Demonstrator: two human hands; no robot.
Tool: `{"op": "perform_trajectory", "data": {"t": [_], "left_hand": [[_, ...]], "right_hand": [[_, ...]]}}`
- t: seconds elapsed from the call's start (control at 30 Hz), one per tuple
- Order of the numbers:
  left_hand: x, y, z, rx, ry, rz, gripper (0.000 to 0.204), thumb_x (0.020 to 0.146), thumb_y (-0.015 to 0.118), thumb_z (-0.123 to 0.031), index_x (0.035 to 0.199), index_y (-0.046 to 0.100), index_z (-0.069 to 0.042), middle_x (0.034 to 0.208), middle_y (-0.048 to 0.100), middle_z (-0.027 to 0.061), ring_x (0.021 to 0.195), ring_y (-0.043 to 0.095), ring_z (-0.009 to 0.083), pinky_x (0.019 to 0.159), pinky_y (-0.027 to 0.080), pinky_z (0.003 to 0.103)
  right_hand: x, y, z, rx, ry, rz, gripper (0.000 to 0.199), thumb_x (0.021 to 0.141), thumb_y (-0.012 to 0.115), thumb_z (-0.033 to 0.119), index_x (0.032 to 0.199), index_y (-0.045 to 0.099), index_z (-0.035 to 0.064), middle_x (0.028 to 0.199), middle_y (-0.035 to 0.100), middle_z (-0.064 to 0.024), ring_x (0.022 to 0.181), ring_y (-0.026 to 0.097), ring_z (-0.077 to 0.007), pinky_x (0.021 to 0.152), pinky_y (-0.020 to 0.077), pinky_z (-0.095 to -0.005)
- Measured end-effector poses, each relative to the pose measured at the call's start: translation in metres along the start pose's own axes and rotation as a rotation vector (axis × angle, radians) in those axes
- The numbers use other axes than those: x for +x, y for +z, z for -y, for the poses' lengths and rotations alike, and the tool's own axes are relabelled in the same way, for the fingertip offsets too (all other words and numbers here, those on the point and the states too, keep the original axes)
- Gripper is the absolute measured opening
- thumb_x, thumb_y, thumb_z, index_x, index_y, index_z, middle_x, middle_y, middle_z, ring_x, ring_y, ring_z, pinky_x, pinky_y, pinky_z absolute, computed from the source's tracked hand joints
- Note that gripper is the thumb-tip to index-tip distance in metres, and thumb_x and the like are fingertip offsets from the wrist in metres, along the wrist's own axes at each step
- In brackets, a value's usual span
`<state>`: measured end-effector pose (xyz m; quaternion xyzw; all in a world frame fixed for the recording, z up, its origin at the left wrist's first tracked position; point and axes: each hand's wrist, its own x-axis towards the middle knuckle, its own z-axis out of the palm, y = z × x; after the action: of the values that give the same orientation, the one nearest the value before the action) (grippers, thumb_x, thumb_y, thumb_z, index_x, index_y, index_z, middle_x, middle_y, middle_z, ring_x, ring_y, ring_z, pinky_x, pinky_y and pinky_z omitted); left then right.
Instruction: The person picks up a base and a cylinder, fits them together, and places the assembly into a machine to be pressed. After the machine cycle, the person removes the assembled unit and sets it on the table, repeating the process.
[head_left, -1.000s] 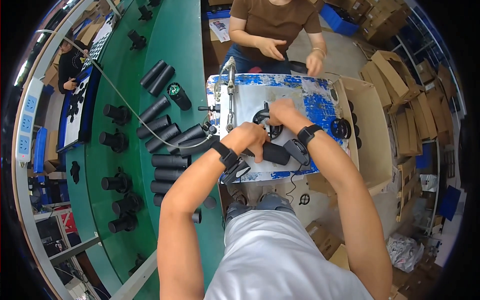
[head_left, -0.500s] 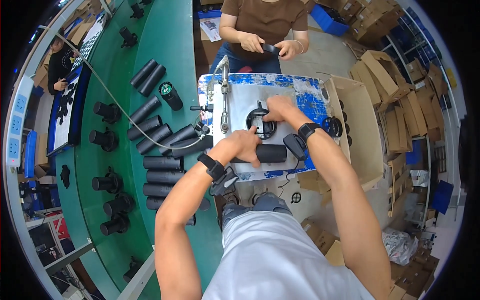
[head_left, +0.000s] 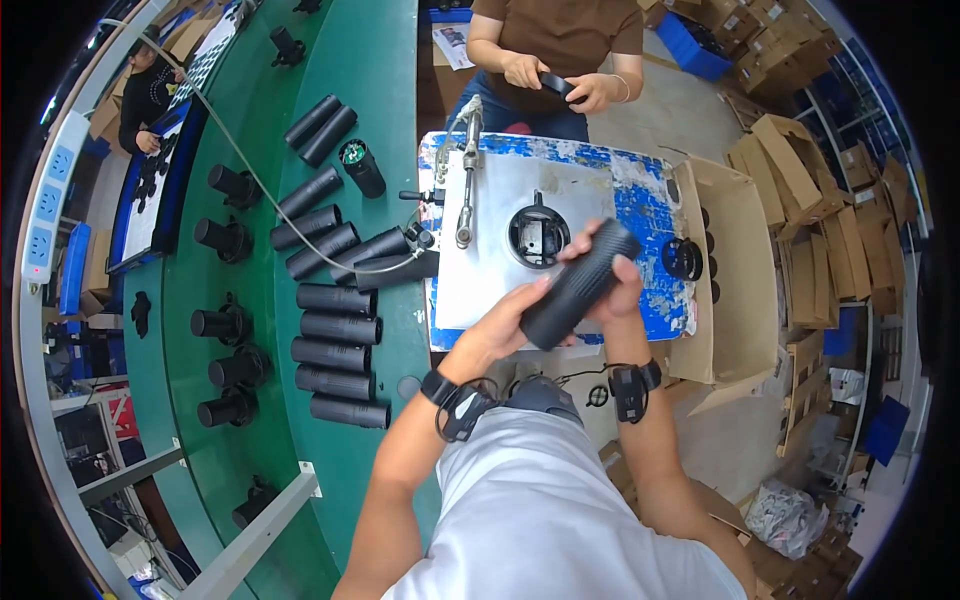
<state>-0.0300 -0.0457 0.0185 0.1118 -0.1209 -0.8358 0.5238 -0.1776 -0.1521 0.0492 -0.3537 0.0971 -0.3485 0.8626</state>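
A black ribbed cylinder (head_left: 582, 285) is tilted in front of me above the worktable's near part. My left hand (head_left: 507, 320) is closed round its lower left end, and my right hand (head_left: 618, 296) grips its upper right end. Just beyond them, a round black part (head_left: 538, 237) with an open centre and a short tab lies on a pale sheet (head_left: 490, 295) on the table. A metal lever fixture (head_left: 467, 185) stands at the sheet's left side.
Several black cylinders (head_left: 338, 328) lie on the green bench to my left. A ring-shaped black part (head_left: 682, 259) is at the table's right edge, next to an open cardboard box (head_left: 735, 330). Across the table, a person (head_left: 560, 40) handles a black ring.
My hands have left the round part and come nearer to me. The cylinder, which lay on the table, is now lifted and tilted in both hands.
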Motion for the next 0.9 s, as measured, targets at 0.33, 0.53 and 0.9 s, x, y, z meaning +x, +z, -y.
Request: {"op": "perform_trajectory", "data": {"t": [0.33,0.53,0.9], "left_hand": [[-0.042,-0.018,0.013,0.378,0.224,-0.514,0.029,0.099,0.051,-0.021,0.119,0.054,-0.001,0.11,0.066,0.0164,0.092,0.067,0.0205,0.081,0.053,0.029],[-0.064,-0.03,0.02,0.293,0.26,-0.564,0.025,0.098,0.051,-0.018,0.115,0.056,0.0,0.105,0.067,0.0166,0.09,0.067,0.0198,0.08,0.053,0.029],[-0.069,-0.024,-0.017,0.346,0.395,-0.582,0.021,0.096,0.051,-0.015,0.109,0.057,0.0,0.101,0.068,0.0155,0.086,0.066,0.0192,0.08,0.052,0.031]], "right_hand": [[0.054,-0.021,0.013,-0.716,-0.339,-0.144,0.045,0.072,0.066,0.004,0.114,0.05,0.0057,0.106,0.056,-0.0108,0.103,0.054,-0.0227,0.1,0.0396,-0.0382],[0.061,-0.021,-0.003,-0.905,-0.292,-0.127,0.045,0.072,0.07,0.002,0.112,0.052,0.0043,0.102,0.061,-0.0103,0.1,0.058,-0.0207,0.095,0.0439,-0.036],[0.058,-0.01,-0.059,-1.148,-0.433,-0.54,0.037,0.074,0.073,0.002,0.106,0.055,0.0026,0.102,0.063,-0.0084,0.096,0.059,-0.0173,0.089,0.0461,-0.0319]]}}
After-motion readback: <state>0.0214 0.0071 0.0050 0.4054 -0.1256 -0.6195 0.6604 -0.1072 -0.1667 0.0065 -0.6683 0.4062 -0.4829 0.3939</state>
